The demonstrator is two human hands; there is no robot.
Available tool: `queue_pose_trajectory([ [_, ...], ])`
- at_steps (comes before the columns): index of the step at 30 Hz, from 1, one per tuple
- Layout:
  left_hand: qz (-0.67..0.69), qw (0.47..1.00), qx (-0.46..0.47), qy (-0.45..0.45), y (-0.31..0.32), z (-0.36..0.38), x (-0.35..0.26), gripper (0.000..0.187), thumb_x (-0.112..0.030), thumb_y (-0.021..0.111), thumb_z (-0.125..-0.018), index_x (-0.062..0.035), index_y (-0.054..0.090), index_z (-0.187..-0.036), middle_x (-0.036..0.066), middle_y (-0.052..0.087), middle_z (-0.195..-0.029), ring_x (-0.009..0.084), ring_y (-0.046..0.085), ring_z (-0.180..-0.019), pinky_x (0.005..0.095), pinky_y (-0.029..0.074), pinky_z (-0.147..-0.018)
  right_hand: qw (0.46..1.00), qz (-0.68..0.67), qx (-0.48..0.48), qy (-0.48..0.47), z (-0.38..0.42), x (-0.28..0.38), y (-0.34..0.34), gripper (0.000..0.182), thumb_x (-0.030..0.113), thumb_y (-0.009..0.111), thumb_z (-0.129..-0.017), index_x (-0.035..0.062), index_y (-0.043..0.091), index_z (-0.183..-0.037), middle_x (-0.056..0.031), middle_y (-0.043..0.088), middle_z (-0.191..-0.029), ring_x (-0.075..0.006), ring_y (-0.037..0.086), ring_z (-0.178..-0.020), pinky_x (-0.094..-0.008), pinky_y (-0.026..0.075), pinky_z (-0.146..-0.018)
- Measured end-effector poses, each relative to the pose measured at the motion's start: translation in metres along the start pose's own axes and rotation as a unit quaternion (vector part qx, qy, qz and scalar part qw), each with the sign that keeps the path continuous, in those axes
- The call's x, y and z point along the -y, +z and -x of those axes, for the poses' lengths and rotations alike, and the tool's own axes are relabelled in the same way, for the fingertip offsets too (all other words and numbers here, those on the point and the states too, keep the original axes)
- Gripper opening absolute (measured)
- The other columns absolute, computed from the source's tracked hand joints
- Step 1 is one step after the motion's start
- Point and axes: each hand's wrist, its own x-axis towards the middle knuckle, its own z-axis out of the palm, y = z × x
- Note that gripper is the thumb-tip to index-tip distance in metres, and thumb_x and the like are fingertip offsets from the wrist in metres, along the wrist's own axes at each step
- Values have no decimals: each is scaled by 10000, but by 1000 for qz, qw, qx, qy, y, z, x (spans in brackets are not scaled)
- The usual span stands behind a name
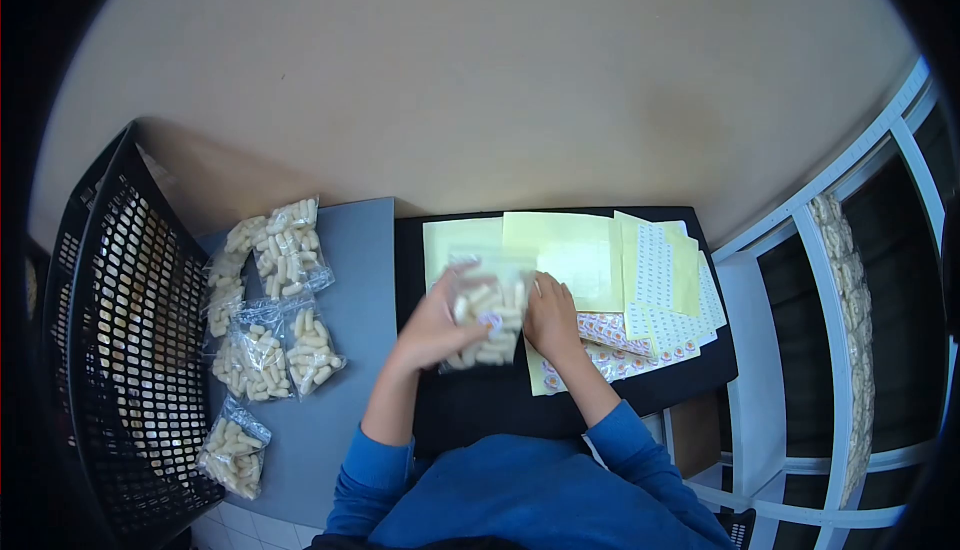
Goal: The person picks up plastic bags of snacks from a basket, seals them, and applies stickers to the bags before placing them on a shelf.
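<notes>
A clear plastic bag of short white pieces (493, 302), with a small round sticker on its front, is held up over the black table. My left hand (437, 328) grips it from the left, the thumb across its front beside the sticker. At the bag's right edge is my right hand (551, 320), its fingers curled and closed against the edge. The thumb of that hand is hidden. Behind the hands lie pale yellow backing sheets (565, 255). Sheets of round stickers (612, 362) are beside my right forearm. The bag looks slightly blurred.
Several filled bags (262, 355) lie on a grey surface (365, 250) to the left. A black perforated crate (140, 350) stands at the far left. White shelving (765, 380) is at the right, with more bagged pieces (850, 350). A beige wall (480, 80) rises behind the table.
</notes>
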Motion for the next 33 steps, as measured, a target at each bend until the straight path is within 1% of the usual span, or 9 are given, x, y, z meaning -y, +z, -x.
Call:
queue_pose_trajectory([
  [2, 19, 996, 24, -82, 12, 8, 17, 662, -55, 642, -664, 34, 271, -1204, 188, 470, -1099, 211, 459, -1018, 289, 391, -845, 995, -88, -53, -11, -2, -9, 2, 281, -23, 516, -664, -17, 518, -946, -169, 526, -988, -323, 494, -959, -396, 408, -809],
  [8, -149, 967, 54, -202, 19, 20, 58, 802, -237, 671, -667, 86, 196, -1227, 242, 427, -1121, 300, 466, -1026, 324, 372, -876, 959, -159, -234, 14, -2, -4, -25, 124, -4, 545, -718, 8, 567, -840, -112, 576, -884, -269, 567, -811, -334, 469, -690],
  [10, -483, 873, -62, 20, 28, 20, 59, 760, -309, 634, -709, 78, 224, -1220, 265, 425, -1116, 352, 422, -1067, 345, 320, -922, 940, -163, -298, 8, -2, -1, -29, 112, -28, 581, -685, 1, 580, -794, -109, 581, -866, -267, 572, -802, -327, 471, -684],
  [11, -484, 873, -61, 21, 31, 15, 55, 760, -309, 634, -709, 78, 224, -1220, 265, 425, -1116, 352, 422, -1067, 345, 320, -922, 940, -163, -300, 9, 1, 1, -30, 112, -28, 581, -685, 1, 580, -794, -109, 581, -866, -267, 572, -802, -327, 471, -684],
  [15, -228, 960, -157, 42, 40, -12, 35, 475, -273, 517, -818, 44, 384, -1146, 213, 483, -1075, 282, 455, -1048, 332, 332, -905, 915, -120, -379, -64, 18, 16, -33, 185, -37, 613, -639, 42, 606, -807, -86, 576, -846, -252, 568, -783, -322, 466, -667],
  [17, 205, 974, -80, -58, 45, -21, 32, 348, -204, 475, -851, 41, 429, -1094, 134, 531, -1018, 176, 511, -952, 277, 385, -834, 912, -98, -385, -101, 26, 21, -35, 213, -35, 626, -620, 56, 613, -812, -75, 569, -846, -242, 562, -783, -320, 461, -668],
  [18, 202, 974, -97, -15, 50, -23, 30, 230, -85, 461, -850, 36, 453, -1045, 76, 549, -962, 99, 516, -880, 227, 405, -773, 920, -97, -359, -123, 29, 22, -37, 228, -17, 637, -604, 60, 615, -817, -68, 560, -851, -237, 551, -797, -325, 449, -685],
  [22, 185, 975, -110, 54, 55, -18, 22, 204, 32, 503, -790, 24, 467, -991, 75, 545, -945, 98, 509, -882, 229, 399, -789, 934, -181, -285, -116, 27, 32, -63, 252, 47, 660, -580, 65, 614, -827, -69, 539, -860, -238, 522, -821, -348, 401, -732],
  [33, 49, 982, -102, 148, 56, -9, 10, 103, 0, 519, -779, 18, 500, -879, 43, 526, -814, 61, 496, -748, 197, 420, -626, 909, -241, -334, -60, -4, 55, -81, 211, 2, 653, -636, 34, 627, -843, -76, 565, -752, -207, 554, -691, -290, 441, -605],
])
